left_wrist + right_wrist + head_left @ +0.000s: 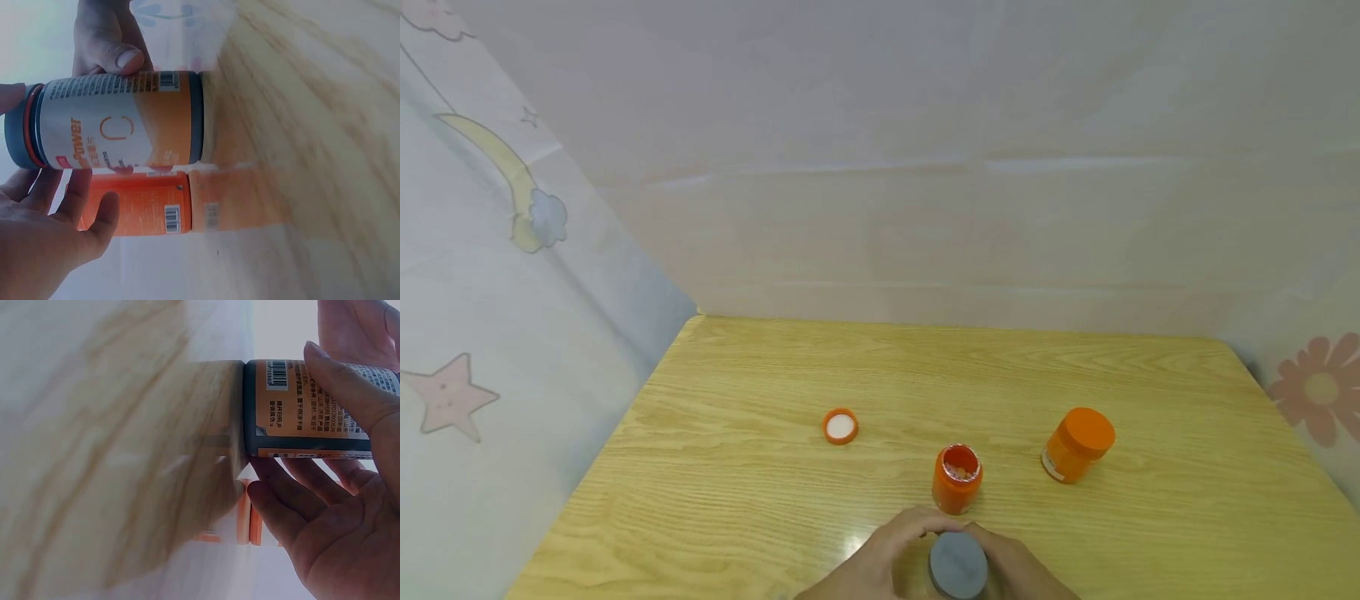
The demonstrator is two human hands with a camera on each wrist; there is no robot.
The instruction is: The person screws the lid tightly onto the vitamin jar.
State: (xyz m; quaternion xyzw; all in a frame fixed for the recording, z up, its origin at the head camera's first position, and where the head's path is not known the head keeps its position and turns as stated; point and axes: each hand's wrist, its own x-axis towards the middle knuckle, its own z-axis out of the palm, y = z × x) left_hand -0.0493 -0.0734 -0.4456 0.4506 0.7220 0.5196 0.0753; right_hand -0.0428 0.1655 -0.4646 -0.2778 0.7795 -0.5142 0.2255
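A supplement bottle [119, 122] with a dark grey screw lid [958, 565] stands upright at the table's near edge, between both hands. Its label is white and orange, with a barcode close to the base. My left hand [880, 554] has its thumb and fingers around the lid. Lower down, my right hand [350, 506] grips the body, thumb across the label and fingers on the opposite side. Just behind this bottle is an uncapped orange bottle [955, 493] with small pale tablets inside.
An orange cap [840, 426] lies with its white inside facing up, left of the uncapped bottle. To the right stands a capped orange bottle [1078, 443]. The wood-grain table [737, 475] ends at a pale curtain [880, 242] behind and patterned cloth at the sides.
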